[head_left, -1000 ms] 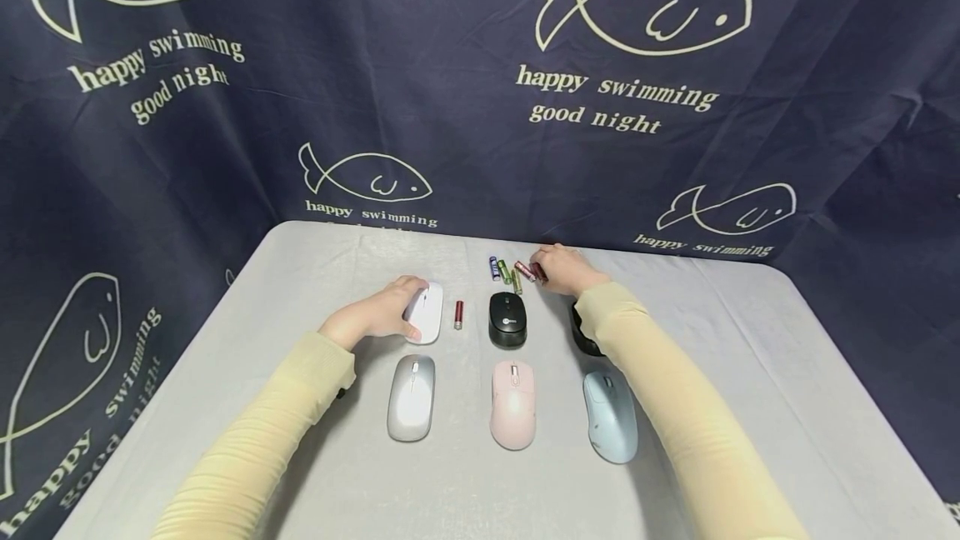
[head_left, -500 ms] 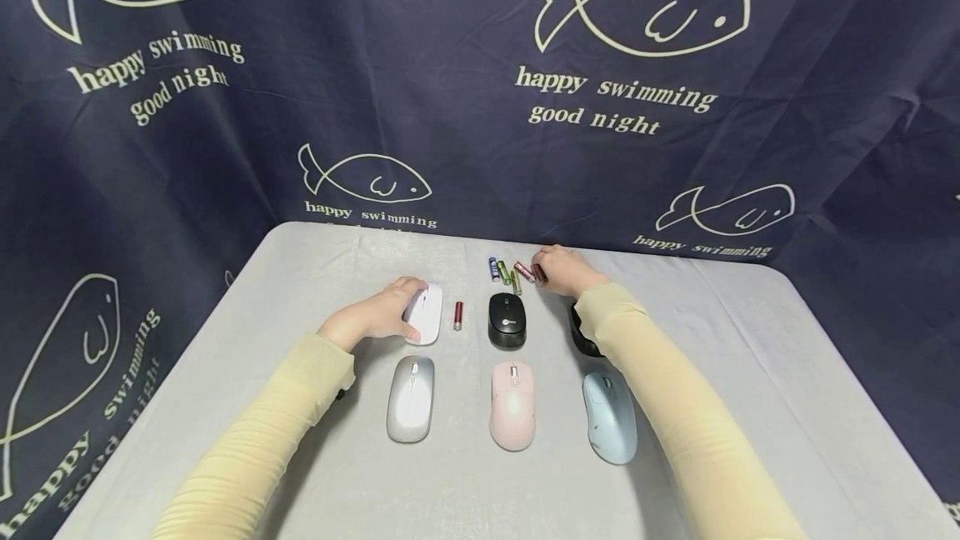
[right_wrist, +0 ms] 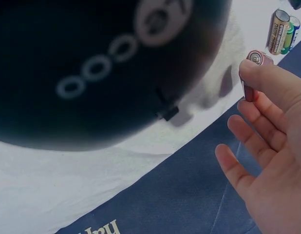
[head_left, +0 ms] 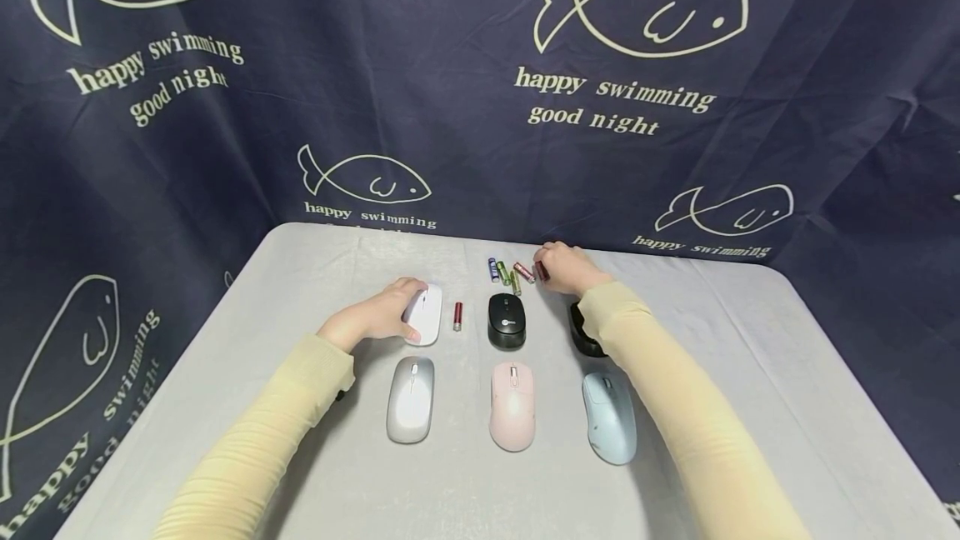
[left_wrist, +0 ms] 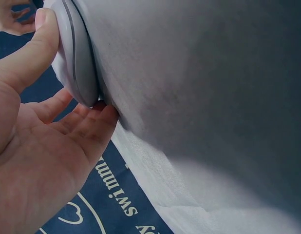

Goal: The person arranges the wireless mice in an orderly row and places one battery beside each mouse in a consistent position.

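Straight ahead in the head view, a bench (head_left: 465,494) with a pale cover stood before a navy curtain (head_left: 480,107) printed with fish outlines and "happy swimming good night". The left hand (head_left: 381,309) gripped a white mouse (head_left: 427,315) on the left part of the bench; a loose red battery (head_left: 458,316) lay just beside that mouse. Near the far edge, the right hand (head_left: 572,269) pinched a dark red battery (head_left: 542,272) next to a cluster of blue (head_left: 493,270), green (head_left: 503,272), gold (head_left: 515,282) and red batteries (head_left: 524,272). Nearer lay a black mouse (head_left: 507,322), its pale logo too small to read, and a second black mouse (head_left: 585,336), partly covered by the right sleeve (head_left: 660,365). Silver (head_left: 411,400), pink (head_left: 513,407) and light blue mice (head_left: 610,418) formed the nearest row.

In the left wrist view, thumb and fingers (left_wrist: 106,122) held opposite sides of the white mouse; "swimm" showed on the curtain.

In the right wrist view, thumb and forefinger clasped the dark red battery, other fingers (right_wrist: 233,161) spread. A dark, blurred shape (right_wrist: 92,39) with pale rings blocked the upper left; its marks were illegible.
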The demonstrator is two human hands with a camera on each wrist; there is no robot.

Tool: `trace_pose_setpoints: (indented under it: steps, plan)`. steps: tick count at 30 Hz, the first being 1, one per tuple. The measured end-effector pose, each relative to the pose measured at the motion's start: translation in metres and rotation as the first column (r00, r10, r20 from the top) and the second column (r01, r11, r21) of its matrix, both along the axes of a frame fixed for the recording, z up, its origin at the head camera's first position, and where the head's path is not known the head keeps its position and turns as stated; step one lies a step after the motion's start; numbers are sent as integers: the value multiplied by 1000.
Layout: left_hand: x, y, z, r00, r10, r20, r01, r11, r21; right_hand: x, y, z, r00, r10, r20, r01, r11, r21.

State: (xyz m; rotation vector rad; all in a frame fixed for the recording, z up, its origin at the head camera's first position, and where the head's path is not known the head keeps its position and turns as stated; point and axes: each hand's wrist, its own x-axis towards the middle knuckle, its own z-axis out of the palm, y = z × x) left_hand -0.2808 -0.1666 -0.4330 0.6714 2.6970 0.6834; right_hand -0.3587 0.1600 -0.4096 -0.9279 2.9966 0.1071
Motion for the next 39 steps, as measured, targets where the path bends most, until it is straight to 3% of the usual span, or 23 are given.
trace_pose_setpoints:
  steps: [8, 20, 29, 39]
  plan:
    - [0, 0, 0, 1000, -4, -9, 4, 1000, 6, 2, 0, 6, 1000, 15, -28, -16, 999, -43]
    - [3, 0, 5, 1000, -1, 3, 1, 1000, 5, 6, 1, 25, 1000, 12, 4, -12, 1000, -15]
    - [2, 1, 6, 1000, -8, -1, 8, 1000, 0, 13, -1, 35, 996, 67, -67, -70, 996, -57]
    - [4, 1, 7, 1000, -20, -17, 21, 1000, 4, 20, -6, 43, 995, 73, -69, -78, 994, -82]
